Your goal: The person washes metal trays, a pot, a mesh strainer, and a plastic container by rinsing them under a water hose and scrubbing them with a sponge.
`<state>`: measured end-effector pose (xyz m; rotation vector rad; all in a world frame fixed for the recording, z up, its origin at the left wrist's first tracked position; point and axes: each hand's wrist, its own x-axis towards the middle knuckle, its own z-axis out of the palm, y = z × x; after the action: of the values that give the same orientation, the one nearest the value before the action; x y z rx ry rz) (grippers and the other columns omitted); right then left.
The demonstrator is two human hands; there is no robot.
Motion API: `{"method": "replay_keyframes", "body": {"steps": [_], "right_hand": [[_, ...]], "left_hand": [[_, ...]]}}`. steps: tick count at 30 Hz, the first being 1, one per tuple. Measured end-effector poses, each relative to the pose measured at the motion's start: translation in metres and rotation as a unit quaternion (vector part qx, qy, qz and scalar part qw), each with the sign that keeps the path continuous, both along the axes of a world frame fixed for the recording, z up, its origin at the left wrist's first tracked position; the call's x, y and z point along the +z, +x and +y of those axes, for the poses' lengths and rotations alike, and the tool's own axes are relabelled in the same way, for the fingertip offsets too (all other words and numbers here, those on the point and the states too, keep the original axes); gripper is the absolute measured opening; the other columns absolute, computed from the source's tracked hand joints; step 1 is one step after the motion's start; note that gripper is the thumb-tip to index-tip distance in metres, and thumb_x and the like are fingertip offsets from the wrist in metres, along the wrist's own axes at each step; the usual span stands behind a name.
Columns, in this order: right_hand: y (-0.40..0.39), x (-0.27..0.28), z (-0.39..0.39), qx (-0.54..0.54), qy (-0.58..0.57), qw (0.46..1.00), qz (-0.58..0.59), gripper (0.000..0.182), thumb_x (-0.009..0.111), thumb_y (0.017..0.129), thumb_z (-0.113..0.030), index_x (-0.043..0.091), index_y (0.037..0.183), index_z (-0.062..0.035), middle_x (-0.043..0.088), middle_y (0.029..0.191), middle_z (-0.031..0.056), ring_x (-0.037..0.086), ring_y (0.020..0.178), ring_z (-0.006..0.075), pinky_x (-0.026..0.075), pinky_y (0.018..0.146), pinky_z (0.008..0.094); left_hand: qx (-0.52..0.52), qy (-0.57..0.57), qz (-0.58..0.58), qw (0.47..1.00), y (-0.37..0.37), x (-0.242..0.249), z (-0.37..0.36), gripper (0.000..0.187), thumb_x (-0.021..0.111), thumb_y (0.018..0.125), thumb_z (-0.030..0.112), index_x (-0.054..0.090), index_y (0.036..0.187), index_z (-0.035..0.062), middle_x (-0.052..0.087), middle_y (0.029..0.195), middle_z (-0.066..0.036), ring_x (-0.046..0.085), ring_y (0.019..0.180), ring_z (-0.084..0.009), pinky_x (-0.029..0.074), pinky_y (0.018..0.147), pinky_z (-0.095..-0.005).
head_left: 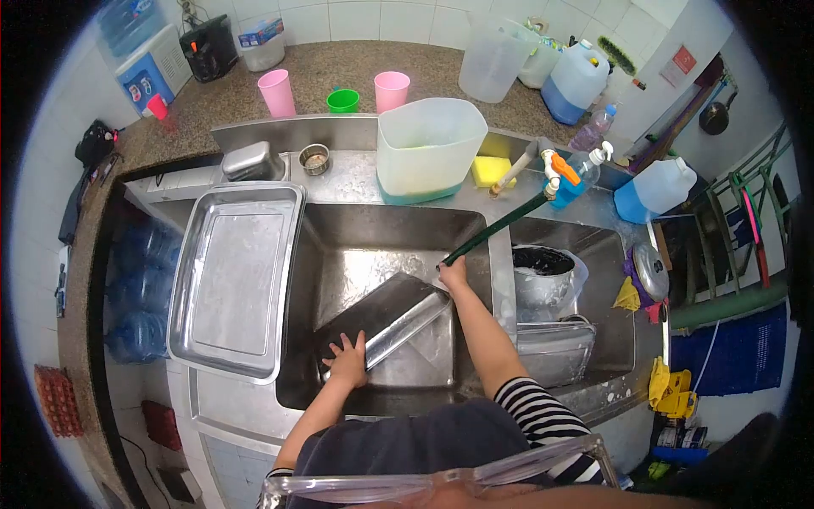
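Observation:
A rectangular metal pan (381,318) stands tilted on its edge in the left sink basin (471,229). With fingers spread, my left hand (348,360) presses against the pan's near left end. My right hand (454,273) is closed around the lower end of a green hose (500,229), just above the pan's right end. The hose runs up to a faucet with an orange handle (561,168). Water lies on the basin floor around the pan.
A large shallow tray (233,280) rests left of the basin. Behind it stand a translucent container (431,148) and a yellow sponge (492,170). The right basin holds a soapy pot (544,276) and a rectangular pan (555,352). Pink cups (392,91) line the granite counter.

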<state>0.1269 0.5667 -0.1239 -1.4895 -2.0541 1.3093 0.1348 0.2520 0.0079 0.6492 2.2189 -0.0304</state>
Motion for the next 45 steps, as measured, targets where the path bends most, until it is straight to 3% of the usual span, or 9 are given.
{"method": "replay_keyframes", "body": {"steps": [6,14,20,26,30,35,39,41,45], "right_hand": [[0.035,-0.006,-0.004,0.041,-0.046,0.998,0.015,0.035,0.059,0.075,-0.002,0.039,0.103,0.0012,0.053,0.098,0.0130,0.057,0.076,0.0208,0.049,0.052,0.0276],[0.067,0.029,-0.016,0.093,-0.127,0.983,0.090,0.033,0.059,0.073,-0.003,0.042,0.100,0.0020,0.055,0.091,0.0094,0.053,0.083,0.0179,0.041,0.073,0.0273],[0.084,0.024,-0.026,0.063,-0.054,0.995,0.054,0.031,0.057,0.071,-0.006,0.043,0.098,0.0015,0.054,0.084,0.0091,0.053,0.078,0.0178,0.042,0.069,0.0289],[0.087,0.051,-0.065,-0.036,0.049,0.992,0.108,0.031,0.054,0.073,-0.013,0.042,0.098,0.0013,0.053,0.080,0.0144,0.053,0.074,0.0256,0.041,0.068,0.0359],[0.099,0.050,-0.081,-0.070,0.056,0.988,0.128,0.042,0.054,0.075,-0.013,0.036,0.111,0.0002,0.052,0.096,0.0248,0.052,0.087,0.0383,0.040,0.078,0.0404],[0.098,0.070,-0.086,-0.149,-0.113,0.962,0.198,0.040,0.055,0.079,-0.014,0.036,0.112,-0.0006,0.053,0.095,0.0193,0.056,0.079,0.0277,0.047,0.061,0.0361],[0.098,0.049,-0.078,-0.153,-0.139,0.960,0.188,0.041,0.057,0.078,-0.014,0.036,0.112,-0.0017,0.053,0.094,0.0155,0.057,0.074,0.0239,0.047,0.048,0.0312],[0.104,0.019,-0.063,-0.038,-0.145,0.982,0.116,0.028,0.057,0.079,-0.014,0.042,0.102,-0.0074,0.050,0.084,0.0060,0.051,0.073,0.0164,0.047,0.048,0.0307],[0.122,0.069,-0.074,-0.025,-0.245,0.963,0.108,0.029,0.058,0.079,-0.018,0.045,0.103,-0.0085,0.050,0.087,0.0045,0.050,0.073,0.0151,0.047,0.052,0.0305]], "left_hand": [[-0.009,-0.008,0.013,1.000,0.003,-0.013,-0.001,0.102,0.074,0.056,0.012,0.009,0.135,0.0168,0.010,0.137,-0.025,0.018,0.122,-0.0492,0.028,0.090,-0.0634],[-0.007,-0.008,0.004,1.000,0.008,0.001,0.001,0.095,0.067,0.061,0.012,0.008,0.136,0.0185,0.009,0.138,-0.025,0.017,0.122,-0.0492,0.025,0.091,-0.0634],[0.008,0.011,0.024,1.000,0.006,0.002,-0.005,0.091,0.066,0.061,0.008,0.013,0.135,0.0168,0.014,0.138,-0.022,0.019,0.122,-0.0479,0.023,0.092,-0.0632],[0.009,0.072,0.099,0.992,0.007,0.001,-0.019,0.080,0.063,0.064,0.006,0.022,0.131,0.0132,0.023,0.136,-0.015,0.025,0.122,-0.0435,0.023,0.092,-0.0617],[-0.014,0.133,0.242,0.961,-0.005,-0.023,-0.036,0.054,0.055,0.069,0.002,0.039,0.121,0.0079,0.043,0.121,-0.012,0.039,0.111,-0.0353,0.027,0.088,-0.0605],[0.031,0.213,0.258,0.942,-0.011,0.020,-0.036,0.046,0.050,0.067,-0.006,0.047,0.112,0.0036,0.050,0.111,-0.013,0.048,0.099,-0.0301,0.040,0.085,-0.0417],[0.106,0.380,0.291,0.871,-0.009,0.006,-0.045,0.054,0.044,0.059,-0.014,0.051,0.110,-0.0008,0.051,0.111,-0.020,0.049,0.095,-0.0368,0.039,0.086,-0.0387],[0.102,0.399,0.311,0.856,0.000,0.021,-0.045,0.055,0.045,0.059,-0.014,0.049,0.112,-0.0007,0.051,0.111,-0.019,0.049,0.096,-0.0354,0.039,0.087,-0.0378],[0.093,0.473,0.367,0.796,0.023,0.061,-0.051,0.061,0.045,0.056,-0.016,0.047,0.115,0.0001,0.051,0.112,-0.018,0.048,0.095,-0.0341,0.038,0.087,-0.0374]]}}
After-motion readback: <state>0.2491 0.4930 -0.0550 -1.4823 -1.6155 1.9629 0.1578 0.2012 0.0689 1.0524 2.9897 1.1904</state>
